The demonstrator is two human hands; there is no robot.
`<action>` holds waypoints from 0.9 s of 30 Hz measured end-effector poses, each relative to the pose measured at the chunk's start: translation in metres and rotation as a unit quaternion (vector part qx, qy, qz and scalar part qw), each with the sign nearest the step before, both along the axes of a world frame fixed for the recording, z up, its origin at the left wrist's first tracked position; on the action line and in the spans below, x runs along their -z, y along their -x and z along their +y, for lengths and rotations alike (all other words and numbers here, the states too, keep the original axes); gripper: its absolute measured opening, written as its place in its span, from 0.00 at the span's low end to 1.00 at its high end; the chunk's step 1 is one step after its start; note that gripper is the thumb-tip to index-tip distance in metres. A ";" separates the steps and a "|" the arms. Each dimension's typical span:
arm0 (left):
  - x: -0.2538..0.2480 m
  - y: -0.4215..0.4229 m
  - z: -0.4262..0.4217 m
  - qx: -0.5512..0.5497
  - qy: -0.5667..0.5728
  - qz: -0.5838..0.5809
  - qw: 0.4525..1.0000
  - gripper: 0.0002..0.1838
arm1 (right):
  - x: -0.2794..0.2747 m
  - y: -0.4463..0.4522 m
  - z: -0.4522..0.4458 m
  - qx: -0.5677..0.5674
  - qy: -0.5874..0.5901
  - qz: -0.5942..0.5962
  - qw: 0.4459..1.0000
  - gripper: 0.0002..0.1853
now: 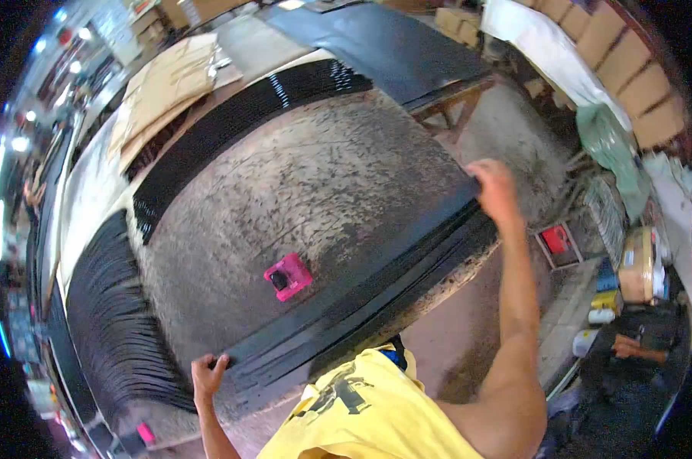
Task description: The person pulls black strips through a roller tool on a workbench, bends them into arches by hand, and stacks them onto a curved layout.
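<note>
Long flat black strips point(346, 302) lie side by side along the near edge of the worn table point(346, 168), running from lower left to upper right. My left hand point(207, 376) is closed at their lower left end, thumb against the edge of a strip. At the upper right end my right hand point(493, 191), slightly blurred, has its fingers wrapped round the end of a strip. Just beyond the strips, on the tabletop, sits a pink block-like object point(296, 275) with a black part on it.
Many black strips point(124, 321) are piled at the left; a black band of them point(231, 126) curves along the far side. Cardboard point(170, 76) and black sheets point(384, 50) lie beyond. Another person's hand point(629, 348) shows at right, near a carton point(638, 264).
</note>
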State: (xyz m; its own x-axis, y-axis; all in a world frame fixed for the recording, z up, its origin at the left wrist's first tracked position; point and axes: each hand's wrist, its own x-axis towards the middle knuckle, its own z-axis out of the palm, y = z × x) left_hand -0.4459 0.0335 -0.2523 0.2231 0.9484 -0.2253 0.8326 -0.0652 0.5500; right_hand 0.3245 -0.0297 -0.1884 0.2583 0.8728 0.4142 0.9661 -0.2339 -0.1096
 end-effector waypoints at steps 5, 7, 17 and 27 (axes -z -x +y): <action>-0.031 -0.055 0.003 0.024 0.069 -0.082 0.994 0.23 | -0.095 -0.041 -0.013 0.034 -0.024 0.012 0.999 0.36; -0.033 -0.087 0.004 0.042 0.084 -0.124 0.988 0.20 | -0.131 -0.068 -0.011 0.001 -0.064 -0.053 0.997 0.35; -0.008 -0.225 0.035 0.114 0.136 -0.237 0.955 0.14 | -0.095 -0.177 0.054 0.078 -0.046 -0.198 0.976 0.40; 0.049 -0.220 0.135 0.176 0.128 -0.165 0.962 0.17 | 0.135 0.262 0.141 -0.391 0.225 0.285 0.846 0.27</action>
